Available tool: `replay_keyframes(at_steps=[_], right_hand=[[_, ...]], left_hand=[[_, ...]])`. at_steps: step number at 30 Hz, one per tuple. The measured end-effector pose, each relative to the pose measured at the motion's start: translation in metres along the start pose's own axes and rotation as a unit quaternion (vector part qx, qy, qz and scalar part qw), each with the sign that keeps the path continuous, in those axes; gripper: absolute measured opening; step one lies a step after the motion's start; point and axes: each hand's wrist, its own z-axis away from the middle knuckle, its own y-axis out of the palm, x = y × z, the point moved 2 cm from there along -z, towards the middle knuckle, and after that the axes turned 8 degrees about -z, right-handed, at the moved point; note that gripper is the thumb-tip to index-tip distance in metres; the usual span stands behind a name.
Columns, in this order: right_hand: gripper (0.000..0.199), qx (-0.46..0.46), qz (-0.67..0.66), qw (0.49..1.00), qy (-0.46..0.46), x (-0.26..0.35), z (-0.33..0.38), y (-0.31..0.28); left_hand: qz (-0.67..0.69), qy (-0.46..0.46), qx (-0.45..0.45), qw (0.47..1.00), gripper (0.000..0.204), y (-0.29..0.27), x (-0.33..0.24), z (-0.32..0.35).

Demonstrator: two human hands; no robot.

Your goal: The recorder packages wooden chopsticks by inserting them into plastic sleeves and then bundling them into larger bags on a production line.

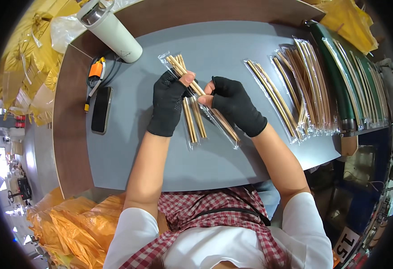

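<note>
My left hand (167, 101), in a black fingerless glove, is closed around a clear plastic sleeve of thin tan wooden sticks (195, 87). Thumb and fingers of my right hand (234, 101), gloved the same way, pinch this sleeve lower down. It slants from upper left to lower right above the grey tabletop (133, 157). More sleeved sticks (189, 121) show below my left hand; whether that hand also holds them is unclear. To the right lies a separate sleeve of sticks (275, 98), beside a pile of similar packs (313, 89).
Further packs (364, 89) lie on a green surface (335, 58) at the right edge. A white tumbler (115, 38), an orange-ended cable (96, 69) and a phone (102, 110) sit at left. A raised brown border (73, 125) rims the table. Orange plastic bags (75, 224) are lower left.
</note>
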Motion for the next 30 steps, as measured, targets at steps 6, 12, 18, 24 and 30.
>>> replay_keyframes(at_steps=[6,12,18,24,30], right_hand=[[0.015,0.004,-0.029,0.998,0.049,0.009,0.004,-0.001],[0.018,0.024,-0.047,0.997,0.058,-0.004,0.003,0.003],[0.017,0.001,0.0,1.0,0.017,-0.004,0.002,0.0],[0.017,-0.003,-0.022,1.0,0.018,-0.003,0.002,0.003],[0.021,0.018,-0.017,0.999,0.032,0.002,0.001,-0.001]], left_hand=[[0.029,0.002,0.002,1.0,0.018,0.001,0.001,0.002],[0.026,-0.006,0.025,0.999,0.017,0.001,0.002,0.003],[0.015,-0.022,0.008,1.0,0.016,0.009,-0.001,0.004],[0.061,-0.01,0.018,0.998,0.015,0.001,0.001,0.003],[0.099,-0.054,0.023,0.993,0.016,-0.001,0.002,0.003]])
